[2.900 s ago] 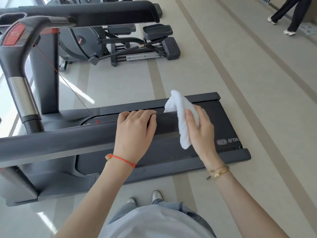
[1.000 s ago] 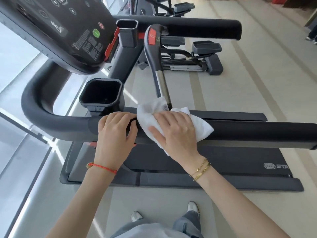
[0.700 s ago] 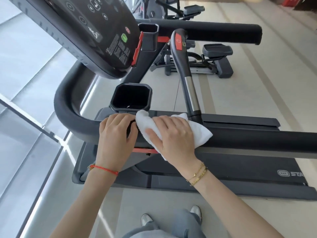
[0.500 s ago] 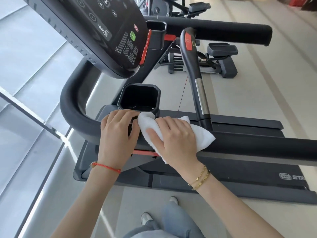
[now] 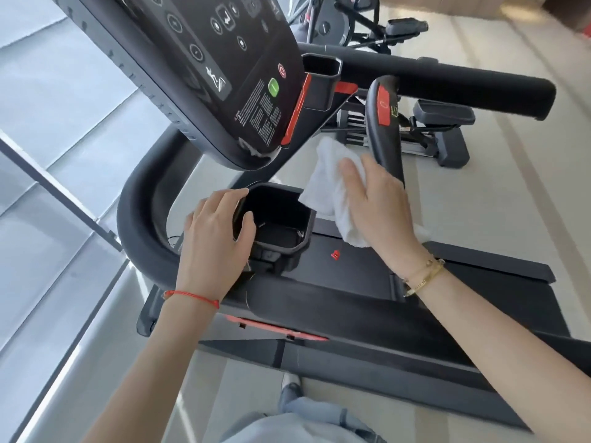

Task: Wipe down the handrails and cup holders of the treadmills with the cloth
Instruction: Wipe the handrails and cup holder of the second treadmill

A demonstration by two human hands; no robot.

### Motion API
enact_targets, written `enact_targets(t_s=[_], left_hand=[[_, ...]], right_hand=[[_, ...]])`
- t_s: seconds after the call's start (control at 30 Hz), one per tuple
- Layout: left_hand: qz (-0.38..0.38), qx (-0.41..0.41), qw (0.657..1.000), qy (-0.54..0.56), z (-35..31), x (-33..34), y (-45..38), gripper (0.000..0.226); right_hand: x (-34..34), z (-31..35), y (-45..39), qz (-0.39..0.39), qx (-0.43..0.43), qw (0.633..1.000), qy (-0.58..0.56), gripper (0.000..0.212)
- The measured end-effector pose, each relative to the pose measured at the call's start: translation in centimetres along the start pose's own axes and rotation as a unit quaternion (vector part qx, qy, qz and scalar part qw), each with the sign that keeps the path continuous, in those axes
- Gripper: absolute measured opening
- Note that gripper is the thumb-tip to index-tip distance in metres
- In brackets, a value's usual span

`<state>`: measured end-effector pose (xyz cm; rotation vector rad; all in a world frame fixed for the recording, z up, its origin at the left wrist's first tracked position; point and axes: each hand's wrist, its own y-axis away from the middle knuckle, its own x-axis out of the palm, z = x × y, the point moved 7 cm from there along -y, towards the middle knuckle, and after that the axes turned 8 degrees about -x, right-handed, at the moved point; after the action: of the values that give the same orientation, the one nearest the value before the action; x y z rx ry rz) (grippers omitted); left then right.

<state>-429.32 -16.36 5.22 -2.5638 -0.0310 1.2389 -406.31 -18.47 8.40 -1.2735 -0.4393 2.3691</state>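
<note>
Cloth (image 5: 329, 190) bunched in your right hand (image 5: 377, 215), held just right of the near cup holder (image 5: 278, 222).

Your right grip is clenched on the white cloth, fingers laid over it and a loose corner sticking up toward the console (image 5: 204, 68); the cloth's lower edge hangs beside the holder's right rim, and you cannot tell whether it touches. Your left hand (image 5: 214, 244) grasps the holder's left wall, thumb hooked inside the rim and fingers wrapped round the outside. The holder sits where the near handrail (image 5: 335, 308) curves up to the console. A centre grip bar (image 5: 383, 123) with a red button stands just behind your right hand. A second cup holder (image 5: 319, 81) and the far handrail (image 5: 463, 84) lie beyond it.
</note>
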Motion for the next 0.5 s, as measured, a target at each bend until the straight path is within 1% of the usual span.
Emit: enact_targets(t_s=[0.1, 0.13, 0.2, 0.23, 0.27, 0.3, 0.4, 0.47, 0.5], left_hand=[[0.014, -0.030, 0.999, -0.005, 0.7, 0.5, -0.7, 0.035], [0.017, -0.040, 0.999, -0.002, 1.0, 0.6, -0.9, 0.036], [0.021, -0.050, 0.999, 0.004, 1.5, 0.8, -1.3, 0.037], [0.026, -0.054, 0.998, 0.008, 1.8, 1.0, -1.4, 0.037], [0.033, -0.060, 0.998, 0.014, 1.9, 1.1, -1.5, 0.038], [0.042, -0.066, 0.997, 0.019, 2.1, 1.3, -1.6, 0.038], [0.068, -0.073, 0.995, 0.026, 2.3, 1.8, -2.0, 0.039], [0.077, -0.068, 0.994, 0.021, 2.5, 1.8, -2.4, 0.040], [0.079, -0.064, 0.995, 0.020, 2.5, 1.8, -2.7, 0.039]], right_hand=[[2.5, 1.1, -3.2, 0.023, -0.059, 0.998, 0.016, 0.030], [3.7, 1.7, -3.8, 0.047, -0.088, 0.994, 0.035, 0.031], [6.5, 2.4, -4.0, 0.137, -0.140, 0.979, 0.062, 0.034], [7.9, 2.4, -3.5, 0.190, -0.151, 0.969, 0.055, 0.036], [8.9, 2.2, -2.9, 0.231, -0.148, 0.961, 0.034, 0.037], [9.3, 1.7, -2.5, 0.256, -0.135, 0.957, 0.000, 0.037], [9.5, 0.2, -1.8, 0.296, -0.088, 0.945, -0.108, 0.036], [9.8, -0.3, -1.4, 0.329, -0.078, 0.930, -0.143, 0.040], [10.1, -0.4, -1.4, 0.347, -0.078, 0.923, -0.143, 0.043]])
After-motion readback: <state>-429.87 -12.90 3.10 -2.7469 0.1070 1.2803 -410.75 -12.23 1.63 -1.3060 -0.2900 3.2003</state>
